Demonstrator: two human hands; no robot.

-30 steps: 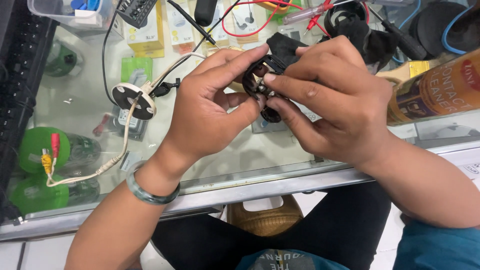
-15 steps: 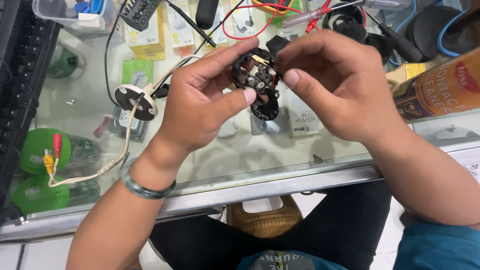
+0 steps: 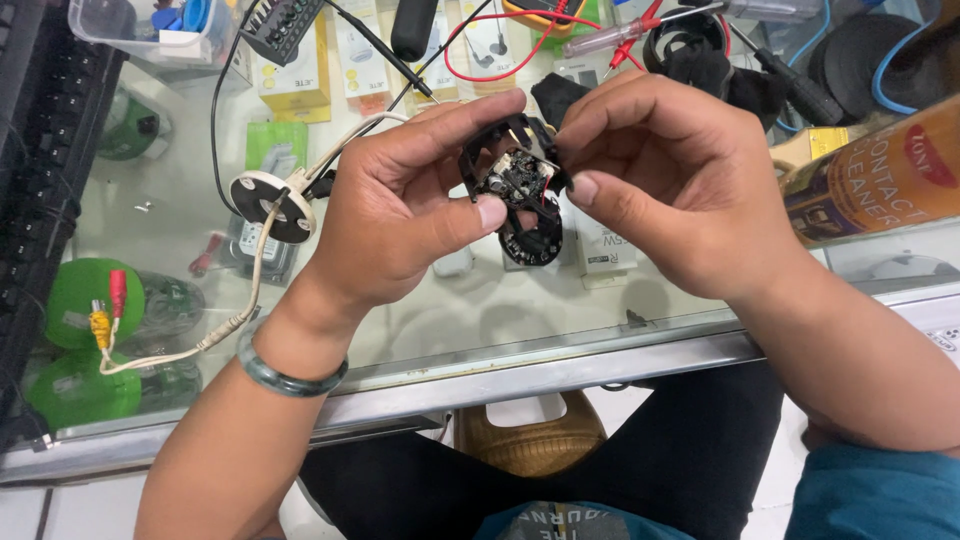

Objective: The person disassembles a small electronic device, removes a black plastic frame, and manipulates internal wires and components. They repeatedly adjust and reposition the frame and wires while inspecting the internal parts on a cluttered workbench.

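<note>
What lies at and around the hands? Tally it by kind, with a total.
Hands: 2, left hand and right hand
Black circuit module, held by both: 1
White disc with cable: 1
Screwdriver: 1
Orange spray can: 1
Total: 6

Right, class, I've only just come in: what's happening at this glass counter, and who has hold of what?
A seated person holds a small black electronic module with an exposed circuit board above a glass counter, gripping it with both the left hand and the right hand. A round white disc on a cable lies on the glass to the left, beside the left hand. A spray can lies at the right, and screwdrivers at the back.
</note>
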